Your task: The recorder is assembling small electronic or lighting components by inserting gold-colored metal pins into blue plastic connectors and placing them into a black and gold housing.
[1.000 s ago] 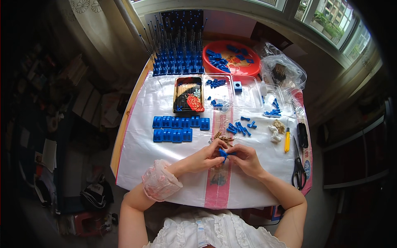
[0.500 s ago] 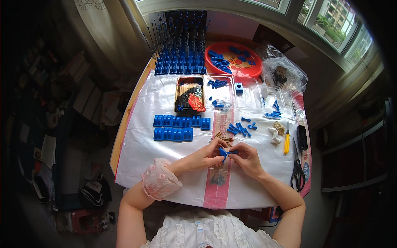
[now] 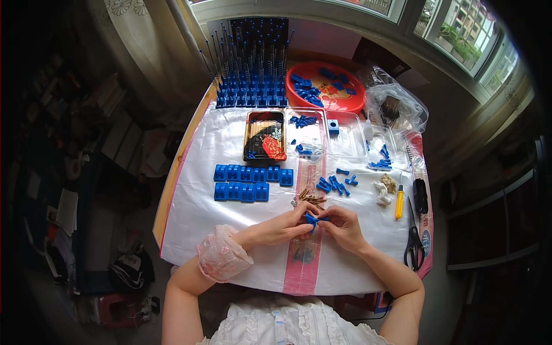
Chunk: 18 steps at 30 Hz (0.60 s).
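Over the pink stripe of the table cover, my left hand (image 3: pixel 287 223) pinches a small blue plastic part (image 3: pixel 311 219) between thumb and fingertips. My right hand (image 3: pixel 344 229) meets it from the right, its thumb and forefinger closed on a slim blue piece (image 3: pixel 324 218) that touches the first part. Fingers hide most of both pieces, so how they fit together cannot be made out. Just beyond my fingertips lie several brass-coloured pins (image 3: pixel 310 197) and a few tiny silvery bits (image 3: pixel 295 202). Loose blue lever-shaped pieces (image 3: pixel 333 185) are scattered farther off.
Two rows of blue blocks (image 3: pixel 241 192) sit left. Behind them stand a black patterned tray (image 3: pixel 249 135), clear trays (image 3: pixel 348 154), a red basin (image 3: pixel 357 102) and upright springs on blue bases (image 3: pixel 251 95). A yellow-handled screwdriver (image 3: pixel 399 206) and black scissors (image 3: pixel 413 247) lie right.
The slim blue piece has come closer to the part in my left hand, and my fingers now cover more of both. The whole view has shifted slightly.
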### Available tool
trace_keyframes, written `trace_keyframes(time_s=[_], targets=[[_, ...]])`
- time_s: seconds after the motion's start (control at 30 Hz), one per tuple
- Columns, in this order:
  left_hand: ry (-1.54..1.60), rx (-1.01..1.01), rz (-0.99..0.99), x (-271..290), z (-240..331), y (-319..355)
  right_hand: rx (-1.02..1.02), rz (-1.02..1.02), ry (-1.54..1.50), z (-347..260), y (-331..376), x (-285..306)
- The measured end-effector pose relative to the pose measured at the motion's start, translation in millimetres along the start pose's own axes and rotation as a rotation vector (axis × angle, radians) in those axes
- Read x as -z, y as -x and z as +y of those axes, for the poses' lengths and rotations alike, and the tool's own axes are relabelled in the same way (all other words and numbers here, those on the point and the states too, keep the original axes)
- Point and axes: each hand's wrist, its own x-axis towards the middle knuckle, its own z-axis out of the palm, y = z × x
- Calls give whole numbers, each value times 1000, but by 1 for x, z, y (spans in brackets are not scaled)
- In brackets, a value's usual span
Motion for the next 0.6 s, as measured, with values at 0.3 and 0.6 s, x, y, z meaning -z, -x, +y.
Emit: trace_keyframes(time_s=[0.3, 0.6], targets=[[2, -29, -3, 1, -3, 0, -5, -24, -17, -1, -1, 0], [65, 23, -5, 1, -2, 0, 22, -49, -49, -3, -1, 0]])
